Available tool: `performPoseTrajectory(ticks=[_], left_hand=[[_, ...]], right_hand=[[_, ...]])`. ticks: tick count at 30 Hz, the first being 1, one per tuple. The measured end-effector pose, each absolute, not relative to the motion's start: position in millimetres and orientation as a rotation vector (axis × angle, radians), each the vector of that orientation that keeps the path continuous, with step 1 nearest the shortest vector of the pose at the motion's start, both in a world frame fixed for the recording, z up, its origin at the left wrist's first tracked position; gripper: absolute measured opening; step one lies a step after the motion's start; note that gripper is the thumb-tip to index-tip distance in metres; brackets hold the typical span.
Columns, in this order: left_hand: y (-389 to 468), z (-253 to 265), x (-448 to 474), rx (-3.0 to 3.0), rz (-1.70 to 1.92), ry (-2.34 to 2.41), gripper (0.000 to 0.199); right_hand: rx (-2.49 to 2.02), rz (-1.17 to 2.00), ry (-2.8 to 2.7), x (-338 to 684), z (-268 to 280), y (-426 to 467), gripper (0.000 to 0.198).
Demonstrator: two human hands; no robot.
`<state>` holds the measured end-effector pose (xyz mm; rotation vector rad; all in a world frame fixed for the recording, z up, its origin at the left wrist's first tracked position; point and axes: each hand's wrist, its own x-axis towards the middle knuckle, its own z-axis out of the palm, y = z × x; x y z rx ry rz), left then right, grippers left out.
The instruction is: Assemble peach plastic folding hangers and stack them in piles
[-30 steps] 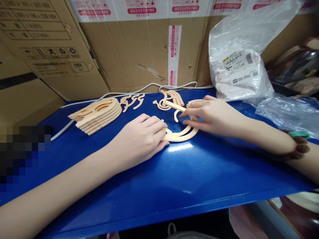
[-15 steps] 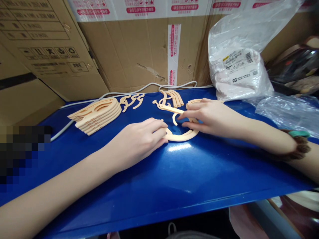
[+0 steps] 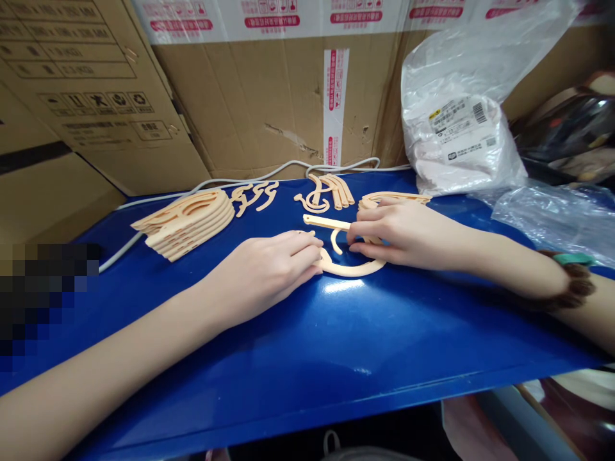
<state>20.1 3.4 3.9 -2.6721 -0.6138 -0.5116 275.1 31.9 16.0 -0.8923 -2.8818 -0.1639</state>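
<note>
My left hand (image 3: 278, 269) is closed on the left end of a beige plastic folding hanger, whose curved arm (image 3: 354, 269) runs right toward my other hand. The grip itself is mostly hidden under the fingers. My right hand (image 3: 401, 229) has its fingers bent round the right end of a straight beige hanger arm (image 3: 327, 222), held above the table. Between the hands, the hanger's curved hook (image 3: 336, 242) shows. Just behind the held arm lie a loose hook (image 3: 314, 205) and several loose hanger arms (image 3: 340, 191).
A stack of folded hangers (image 3: 189, 224) sits at the left on the blue table (image 3: 307, 365), beside loose hooks (image 3: 262, 194). More curved pieces (image 3: 398, 195) lie behind my right hand. A white cable (image 3: 269, 174), cardboard boxes (image 3: 283, 96) and a plastic bag (image 3: 464, 141) line the back.
The straight hanger arm in my right hand has come closer to me, away from the loose pieces behind it. My left hand has barely moved.
</note>
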Motion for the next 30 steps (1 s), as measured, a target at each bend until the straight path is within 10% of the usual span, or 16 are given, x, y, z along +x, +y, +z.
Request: performPoseTrajectory(ticks=[30], left_hand=[[-7, 2, 30, -2.965, -0.719, -1.386, 0.025]], right_hand=[[-0.499, -0.177, -2.648, 258, 16, -4, 0.036]])
